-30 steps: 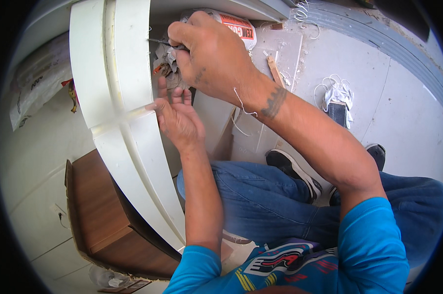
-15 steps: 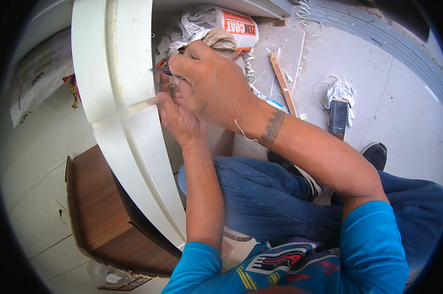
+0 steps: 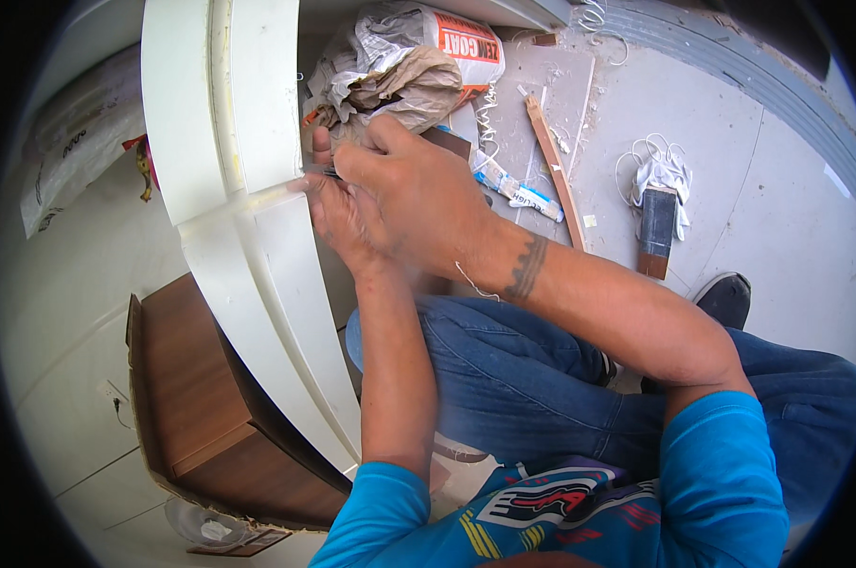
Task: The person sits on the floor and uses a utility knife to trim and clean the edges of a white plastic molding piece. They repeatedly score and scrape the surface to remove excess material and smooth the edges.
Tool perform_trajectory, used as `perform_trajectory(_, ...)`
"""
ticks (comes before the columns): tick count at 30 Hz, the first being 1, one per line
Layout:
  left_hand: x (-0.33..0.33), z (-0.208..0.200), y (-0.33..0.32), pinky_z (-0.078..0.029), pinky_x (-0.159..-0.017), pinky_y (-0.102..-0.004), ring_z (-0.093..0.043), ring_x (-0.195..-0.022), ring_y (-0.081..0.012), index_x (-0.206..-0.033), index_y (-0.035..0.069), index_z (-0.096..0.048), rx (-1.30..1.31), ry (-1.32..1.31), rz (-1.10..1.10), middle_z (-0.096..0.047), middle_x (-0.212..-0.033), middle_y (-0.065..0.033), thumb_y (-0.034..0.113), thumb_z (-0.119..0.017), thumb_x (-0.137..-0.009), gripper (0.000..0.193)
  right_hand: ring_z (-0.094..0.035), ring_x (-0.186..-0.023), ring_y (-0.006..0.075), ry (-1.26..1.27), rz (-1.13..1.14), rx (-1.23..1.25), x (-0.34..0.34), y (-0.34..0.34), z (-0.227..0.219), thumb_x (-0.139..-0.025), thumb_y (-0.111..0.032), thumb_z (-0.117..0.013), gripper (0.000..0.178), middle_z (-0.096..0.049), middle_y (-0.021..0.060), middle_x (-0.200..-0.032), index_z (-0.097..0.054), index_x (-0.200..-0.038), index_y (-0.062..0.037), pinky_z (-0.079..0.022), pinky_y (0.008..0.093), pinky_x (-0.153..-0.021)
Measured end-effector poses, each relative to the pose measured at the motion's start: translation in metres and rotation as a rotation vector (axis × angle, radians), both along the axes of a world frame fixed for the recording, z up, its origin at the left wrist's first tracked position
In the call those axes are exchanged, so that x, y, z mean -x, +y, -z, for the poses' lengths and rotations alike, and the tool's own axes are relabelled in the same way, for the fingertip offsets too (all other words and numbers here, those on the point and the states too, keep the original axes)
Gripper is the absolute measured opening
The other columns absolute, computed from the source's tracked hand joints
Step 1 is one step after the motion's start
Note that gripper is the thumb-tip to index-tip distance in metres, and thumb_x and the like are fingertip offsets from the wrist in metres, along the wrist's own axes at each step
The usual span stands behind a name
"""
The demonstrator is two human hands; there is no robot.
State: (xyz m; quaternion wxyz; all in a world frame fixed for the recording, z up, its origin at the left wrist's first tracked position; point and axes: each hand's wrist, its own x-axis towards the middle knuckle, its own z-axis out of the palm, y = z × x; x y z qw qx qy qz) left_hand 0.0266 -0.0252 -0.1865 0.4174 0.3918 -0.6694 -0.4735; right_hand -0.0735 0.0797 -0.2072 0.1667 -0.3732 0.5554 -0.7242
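Observation:
A long white panel [image 3: 267,256] with a groove along its length stands at my left. A cross joint [image 3: 248,201] with a whitish smear on it runs across the panel. My right hand [image 3: 419,204] is closed on a thin dark tool [image 3: 321,171], whose narrow tip is by the panel's right edge near that joint. Most of the tool is hidden in the fist, so its kind does not show. Just below and partly behind it, my left hand [image 3: 345,222] has its fingers apart, with fingertips at the panel edge.
Crumpled paper [image 3: 404,90] and a white-and-orange sack [image 3: 471,52] lie beyond my hands. A wood strip [image 3: 556,170], a sealant tube [image 3: 518,194] and a dark block [image 3: 657,227] with white cloth are on the floor. A brown wooden cabinet [image 3: 205,379] stands lower left.
My right hand and the tool have moved down along the panel edge, closer to the joint. A left finger now points up beside the tool. More of the crumpled paper and tube shows.

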Motion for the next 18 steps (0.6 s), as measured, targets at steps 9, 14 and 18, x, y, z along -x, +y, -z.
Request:
perform_trajectory(9,0.001,-0.003,-0.001,-0.063,-0.094,-0.0375,-0.069,-0.115,-0.019,-0.167,0.007,-0.039,-0.004,0.094,-0.029,-0.062,-0.156,-0.0117,0.05,-0.061,-0.115,0.071,-0.071,-0.09,0.0375,-0.005,-0.067,0.012,0.016,0.004,0.001,-0.09,-0.011,-0.078,0.021,-0.062,0.0138,-0.103,-0.069,-0.108,-0.0096,-0.059,0.049,-0.077)
perform_trajectory(14,0.014,-0.009,0.016,-0.049,-0.112,-0.046,-0.057,-0.124,-0.0226,-0.165,0.018,-0.044,-0.048,0.127,-0.013,-0.058,-0.154,-0.0085,0.058,-0.063,-0.111,0.069,-0.072,-0.093,0.0412,-0.019,0.263,0.118,0.084,-0.034,0.017,-0.091,-0.015,-0.079,0.018,-0.069,0.0179,-0.099,-0.074,-0.107,-0.0081,-0.059,0.0522,-0.082)
perform_trajectory(18,0.008,-0.003,0.011,-0.047,-0.106,-0.0434,-0.055,-0.115,-0.0191,-0.165,0.019,-0.045,-0.026,0.097,0.005,-0.058,-0.153,-0.0064,0.062,-0.07,-0.105,0.078,-0.073,-0.094,0.0431,-0.067,0.394,0.146,0.117,-0.06,0.013,-0.09,-0.015,-0.08,0.017,-0.071,0.0196,-0.101,-0.076,-0.105,-0.0075,-0.06,0.0541,-0.084)
